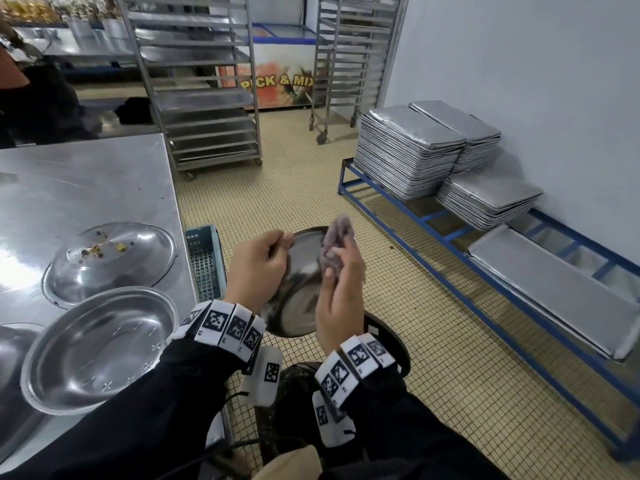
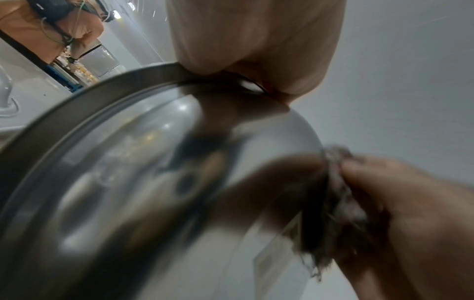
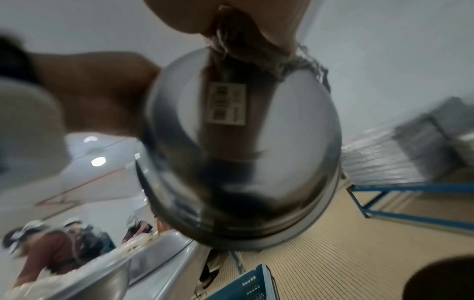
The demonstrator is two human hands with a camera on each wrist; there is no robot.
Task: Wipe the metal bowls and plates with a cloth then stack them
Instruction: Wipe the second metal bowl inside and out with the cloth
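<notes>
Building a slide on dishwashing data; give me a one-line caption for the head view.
Left hand holds a metal bowl while right hand wipes it with a cloth.

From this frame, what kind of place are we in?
Most likely a commercial kitchen or bakery back room: wheeled tray racks, stacked metal baking trays on a blue stand, a steel worktable, tiled floor.

Black sleeves, white tag-printed wristbands.
</notes>
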